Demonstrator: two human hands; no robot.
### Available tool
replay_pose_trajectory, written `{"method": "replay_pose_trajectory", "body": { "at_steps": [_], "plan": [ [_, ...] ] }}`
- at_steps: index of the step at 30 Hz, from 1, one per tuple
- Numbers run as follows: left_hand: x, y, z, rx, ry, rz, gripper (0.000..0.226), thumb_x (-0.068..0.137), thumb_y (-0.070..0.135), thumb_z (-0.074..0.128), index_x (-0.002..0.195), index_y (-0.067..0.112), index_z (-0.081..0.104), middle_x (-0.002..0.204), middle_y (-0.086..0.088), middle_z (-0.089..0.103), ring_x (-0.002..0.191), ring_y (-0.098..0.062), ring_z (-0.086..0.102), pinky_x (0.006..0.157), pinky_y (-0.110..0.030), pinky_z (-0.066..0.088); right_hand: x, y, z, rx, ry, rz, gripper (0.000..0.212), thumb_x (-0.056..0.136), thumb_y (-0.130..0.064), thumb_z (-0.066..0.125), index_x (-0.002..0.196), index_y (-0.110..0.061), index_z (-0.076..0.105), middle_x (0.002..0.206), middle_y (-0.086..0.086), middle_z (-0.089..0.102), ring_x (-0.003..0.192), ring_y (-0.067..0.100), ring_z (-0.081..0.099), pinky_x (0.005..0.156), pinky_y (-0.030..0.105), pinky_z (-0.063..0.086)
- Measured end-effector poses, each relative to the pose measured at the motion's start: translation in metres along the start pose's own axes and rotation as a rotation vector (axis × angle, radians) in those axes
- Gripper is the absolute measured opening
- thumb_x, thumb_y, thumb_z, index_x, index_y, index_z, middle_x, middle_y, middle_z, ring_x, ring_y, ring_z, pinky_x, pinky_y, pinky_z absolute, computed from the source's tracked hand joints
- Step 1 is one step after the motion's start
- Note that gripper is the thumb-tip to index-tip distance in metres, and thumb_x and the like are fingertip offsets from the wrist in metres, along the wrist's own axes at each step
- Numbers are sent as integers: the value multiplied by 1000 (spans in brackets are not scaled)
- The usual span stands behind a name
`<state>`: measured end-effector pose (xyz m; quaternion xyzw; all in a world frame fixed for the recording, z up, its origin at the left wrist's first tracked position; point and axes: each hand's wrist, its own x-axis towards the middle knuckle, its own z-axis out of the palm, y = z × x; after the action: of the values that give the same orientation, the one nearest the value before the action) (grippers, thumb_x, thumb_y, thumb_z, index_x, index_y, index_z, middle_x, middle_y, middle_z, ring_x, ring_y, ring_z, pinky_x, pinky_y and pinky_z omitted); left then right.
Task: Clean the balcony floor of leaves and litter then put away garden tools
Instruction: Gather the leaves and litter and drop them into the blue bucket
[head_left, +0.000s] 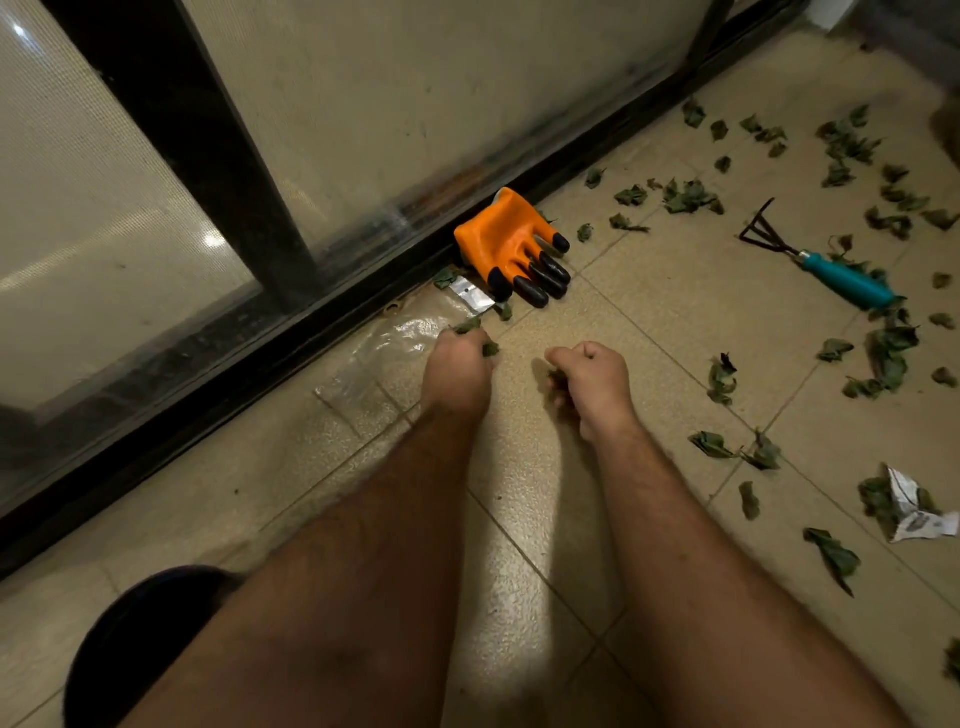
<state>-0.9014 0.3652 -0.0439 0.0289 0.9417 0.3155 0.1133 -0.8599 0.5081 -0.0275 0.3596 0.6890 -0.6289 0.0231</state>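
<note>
Beige speckled tiled floor (649, 322) crossed by thin grout lines, bordered by black-framed sliding screen door (218, 171), lit warmly from above.

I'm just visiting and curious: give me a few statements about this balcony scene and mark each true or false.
1. Both hands, left hand and right hand, are closed around leaves. True.
2. The orange glove is worn on a hand. False: it lies on the floor by the door track.
3. The hand rake has a teal handle. True.
4. The floor is already free of leaves. False: many leaves remain scattered.
</note>
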Motion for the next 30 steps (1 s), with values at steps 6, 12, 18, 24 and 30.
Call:
{"method": "replay_pose_trajectory", "body": {
  "at_steps": [6,12,18,24,30],
  "plan": [
    [-11,2,-3,-92,119,8,12,92,20,57,82,14,53,83,-4,53,71,-15,45,55,-24,28,4,-8,9,117,-98,57,20,90,-4,66,83,-14,51,65,7,67,58,20,64,43,26,40],
    [-3,-6,-45,-443,353,-92,10,88,13,63,87,20,56,76,12,54,66,-2,50,59,-20,41,1,-10,57,-64,-90,0,6,92,-20,67,95,-14,69,67,-6,59,54,5,49,40,16,37],
    [3,-32,-90,-499,380,-199,15,94,17,52,98,22,66,84,9,62,72,-7,58,68,-23,51,-4,-10,99,-91,-82,37,38,85,-40,75,60,-22,51,57,-4,52,54,14,47,51,26,38],
    [2,-61,-110,-493,337,-294,25,95,33,57,89,11,68,84,-11,67,81,-28,65,78,-42,57,-15,-20,124,-104,-64,141,27,82,-31,75,68,-11,63,59,1,59,48,16,52,47,27,42],
    [4,-57,-118,-463,336,-248,42,100,50,47,80,16,64,71,2,60,68,-16,57,69,-32,47,-25,-19,105,-186,-489,202,16,84,-19,58,68,-18,58,54,-1,45,42,13,37,42,24,27]
  ]
}}
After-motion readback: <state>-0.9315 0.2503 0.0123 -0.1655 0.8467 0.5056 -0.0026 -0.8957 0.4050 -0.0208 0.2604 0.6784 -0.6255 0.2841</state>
